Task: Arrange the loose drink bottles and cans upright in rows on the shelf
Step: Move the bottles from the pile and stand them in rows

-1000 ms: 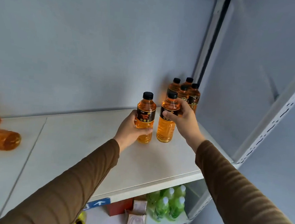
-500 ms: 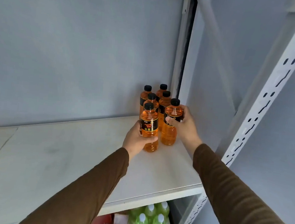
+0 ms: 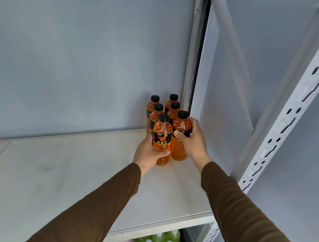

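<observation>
Left hand [image 3: 147, 152] grips 1 orange bottle [image 3: 161, 140], right hand [image 3: 195, 140] another [image 3: 180, 141] — fingers curled around both, upright on shelf [image 3: 54, 179].

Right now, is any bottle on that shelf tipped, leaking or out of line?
Nothing stands out. All six orange bottles stand upright, capped, in two columns at the shelf's back right corner. The left hand and right hand each hold a front bottle.

Six orange drink bottles with black caps and dark labels, upright in two rows at the white shelf's [image 3: 73, 181] back right corner, four rear bottles [image 3: 156, 111] close together, front left bottle [image 3: 162, 140] and front right bottle [image 3: 180, 136] side by side, each gripped by a hand
</observation>
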{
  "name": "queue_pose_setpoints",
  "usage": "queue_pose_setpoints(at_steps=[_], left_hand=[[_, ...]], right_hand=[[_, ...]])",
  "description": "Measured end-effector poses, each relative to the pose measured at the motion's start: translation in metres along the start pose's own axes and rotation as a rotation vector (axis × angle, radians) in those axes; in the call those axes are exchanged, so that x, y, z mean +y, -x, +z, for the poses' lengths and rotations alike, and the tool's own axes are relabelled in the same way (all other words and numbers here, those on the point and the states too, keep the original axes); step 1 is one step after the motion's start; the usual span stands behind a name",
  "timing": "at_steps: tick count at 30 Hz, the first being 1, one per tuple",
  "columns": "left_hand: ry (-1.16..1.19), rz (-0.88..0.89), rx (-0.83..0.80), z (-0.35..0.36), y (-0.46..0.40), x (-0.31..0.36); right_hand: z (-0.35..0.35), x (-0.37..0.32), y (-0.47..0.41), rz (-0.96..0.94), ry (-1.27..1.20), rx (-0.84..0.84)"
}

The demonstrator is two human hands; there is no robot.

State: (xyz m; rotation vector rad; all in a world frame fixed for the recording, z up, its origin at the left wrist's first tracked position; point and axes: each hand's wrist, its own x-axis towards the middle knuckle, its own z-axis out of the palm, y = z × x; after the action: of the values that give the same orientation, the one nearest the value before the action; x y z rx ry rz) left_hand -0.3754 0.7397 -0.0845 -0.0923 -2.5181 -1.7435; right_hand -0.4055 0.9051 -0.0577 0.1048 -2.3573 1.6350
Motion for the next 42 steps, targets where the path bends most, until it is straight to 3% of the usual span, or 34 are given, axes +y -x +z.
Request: queue_pose_setpoints(at_steps=[24,29,32,37,42], left_hand=[[-0.086,-0.022,0.035,-0.008,0.01,0.002],[-0.133,-0.041,0.04,-0.02,0.021,0.002],[-0.185,-0.039,0.063,-0.039,0.034,-0.002],[-0.316,0.014,0.083,-0.087,0.057,-0.008],[-0.494,0.065,0.122,-0.146,0.094,-0.022]], right_hand=[[-0.001,-0.01,0.013,0.028,0.031,-0.05],[-0.004,-0.025,0.02,0.064,0.064,0.009],[-0.004,-0.04,0.032,-0.019,0.132,0.1],[0.013,-0.073,0.065,-0.32,0.287,0.245],[0.052,-0.106,0.099,-0.546,0.381,0.18]])
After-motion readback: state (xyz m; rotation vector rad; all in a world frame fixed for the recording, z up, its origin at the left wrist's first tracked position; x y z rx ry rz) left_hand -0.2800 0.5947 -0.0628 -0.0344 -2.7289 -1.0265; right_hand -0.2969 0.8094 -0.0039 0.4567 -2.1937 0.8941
